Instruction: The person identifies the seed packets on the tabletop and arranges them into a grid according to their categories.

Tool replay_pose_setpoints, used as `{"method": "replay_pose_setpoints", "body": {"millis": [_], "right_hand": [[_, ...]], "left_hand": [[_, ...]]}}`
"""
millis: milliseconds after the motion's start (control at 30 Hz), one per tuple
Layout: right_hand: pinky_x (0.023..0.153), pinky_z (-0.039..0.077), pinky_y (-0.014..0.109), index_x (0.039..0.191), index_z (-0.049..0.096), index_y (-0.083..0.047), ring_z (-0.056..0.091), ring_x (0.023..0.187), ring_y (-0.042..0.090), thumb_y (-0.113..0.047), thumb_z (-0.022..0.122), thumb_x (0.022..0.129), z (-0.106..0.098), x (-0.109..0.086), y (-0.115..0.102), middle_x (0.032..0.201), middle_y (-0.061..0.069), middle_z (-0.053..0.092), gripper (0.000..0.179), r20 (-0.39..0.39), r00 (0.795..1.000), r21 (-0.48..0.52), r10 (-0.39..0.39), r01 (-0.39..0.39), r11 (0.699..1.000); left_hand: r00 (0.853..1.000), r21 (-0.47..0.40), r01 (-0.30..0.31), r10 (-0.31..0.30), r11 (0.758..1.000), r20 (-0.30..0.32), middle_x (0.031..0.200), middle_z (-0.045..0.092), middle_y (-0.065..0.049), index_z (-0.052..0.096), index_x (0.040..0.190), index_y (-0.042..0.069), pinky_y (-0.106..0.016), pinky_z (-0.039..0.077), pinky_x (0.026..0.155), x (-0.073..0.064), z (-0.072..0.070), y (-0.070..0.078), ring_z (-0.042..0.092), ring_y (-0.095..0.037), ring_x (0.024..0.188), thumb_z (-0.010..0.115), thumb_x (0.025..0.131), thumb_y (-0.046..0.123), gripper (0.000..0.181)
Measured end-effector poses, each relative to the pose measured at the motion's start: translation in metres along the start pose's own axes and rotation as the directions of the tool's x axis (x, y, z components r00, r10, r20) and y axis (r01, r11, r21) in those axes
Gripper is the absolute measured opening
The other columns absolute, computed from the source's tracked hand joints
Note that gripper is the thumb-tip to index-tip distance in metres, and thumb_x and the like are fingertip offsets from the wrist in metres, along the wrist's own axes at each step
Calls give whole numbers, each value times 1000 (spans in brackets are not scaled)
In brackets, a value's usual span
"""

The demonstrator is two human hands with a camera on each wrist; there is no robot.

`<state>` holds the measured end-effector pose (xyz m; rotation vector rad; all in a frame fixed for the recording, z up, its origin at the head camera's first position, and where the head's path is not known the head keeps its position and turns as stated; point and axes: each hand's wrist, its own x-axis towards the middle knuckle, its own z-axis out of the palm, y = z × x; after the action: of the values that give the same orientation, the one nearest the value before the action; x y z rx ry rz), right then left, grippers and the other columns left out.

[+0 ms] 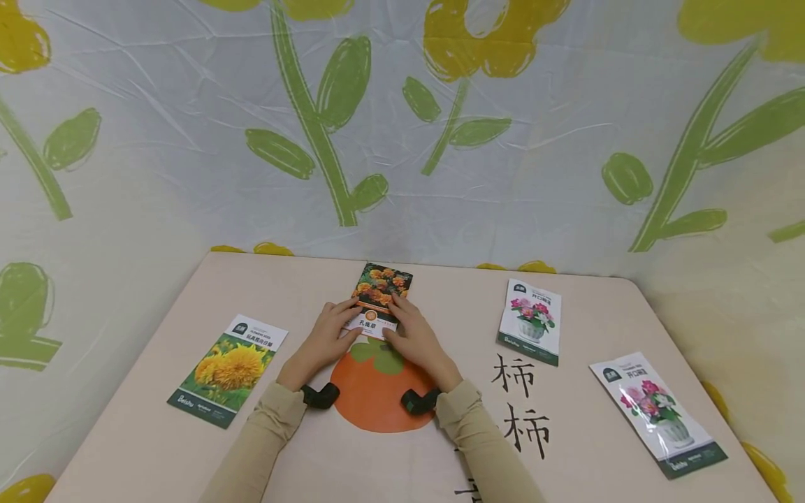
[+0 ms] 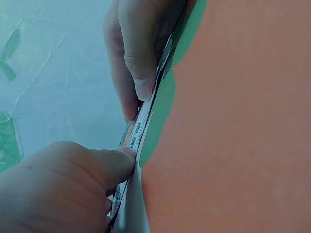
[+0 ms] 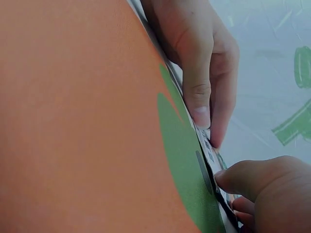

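Note:
A seed packet (image 1: 380,279) with orange marigolds lies flat at the table's far middle, just beyond the printed orange persimmon. My left hand (image 1: 323,339) rests on its left side, fingers extended over the face and thumb at the near end. On the other side, my right hand (image 1: 423,344) lies the same way, its fingers on the right edge and its thumb near the bottom corner. From the left wrist, the left thumb (image 2: 116,162) presses on the packet's white end. In the right wrist view the right thumb (image 3: 243,178) touches its upper surface.
A yellow sunflower seed packet (image 1: 229,370) lies at the left. Two packets with pink flowers, one nearer the back (image 1: 530,321) and one nearer the front (image 1: 657,412), lie at the right. Behind the table (image 1: 352,464) hangs a flower-print cloth (image 1: 516,181).

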<state>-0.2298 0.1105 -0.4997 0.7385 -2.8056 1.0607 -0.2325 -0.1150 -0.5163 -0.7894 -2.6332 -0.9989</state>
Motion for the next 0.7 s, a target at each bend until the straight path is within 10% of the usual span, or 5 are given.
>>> {"method": "replay_pose_setpoints", "body": {"millis": [233, 700], "right_hand": [[116, 27, 53, 144, 45, 8, 27, 145, 39, -19, 63, 95, -1, 0, -2, 157, 21, 33, 58, 3, 1000, -13, -3, 3, 1000], [116, 27, 51, 143, 45, 9, 28, 145, 39, -20, 59, 97, -1, 1, -3, 156, 22, 33, 57, 9, 1000, -80, -29, 29, 996]], "left_hand": [[995, 16, -76, 76, 997, -62, 141, 51, -24, 61, 128, -10, -58, 40, 94, -1, 0, 1, 45, -40, 116, 66, 93, 12, 41], [997, -5, -4, 4, 1000, 81, 151, 41, -22, 51, 138, -11, -56, 23, 116, 1, -4, 2, 29, -41, 144, 64, 96, 11, 49]]}}
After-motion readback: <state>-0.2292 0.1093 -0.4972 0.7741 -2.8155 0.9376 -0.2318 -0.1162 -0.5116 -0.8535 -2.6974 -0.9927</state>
